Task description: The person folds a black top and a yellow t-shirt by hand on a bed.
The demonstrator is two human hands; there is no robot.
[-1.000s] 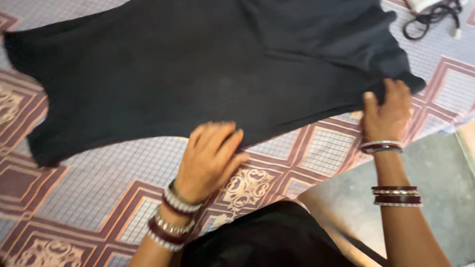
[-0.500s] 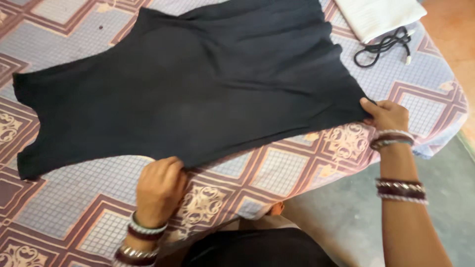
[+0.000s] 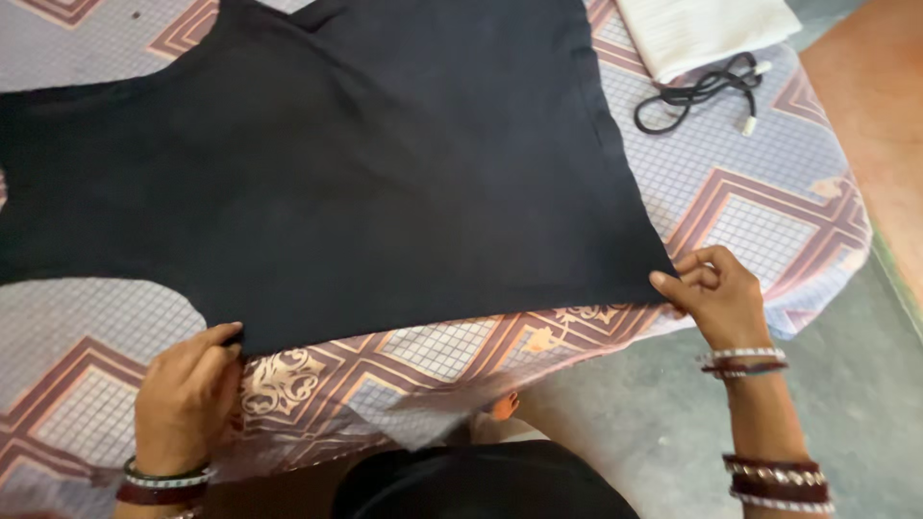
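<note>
Both hands pinching hem corners of black garment (image 3: 365,173): left hand (image 3: 187,399), right hand (image 3: 716,293); lying spread flat on bed (image 3: 769,211), no fold yet.

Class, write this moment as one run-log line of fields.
left hand: pinches hem corner of black garment | right hand: pinches other hem corner | garment: spread flat on patterned bedsheet | nearby: black cable
</note>
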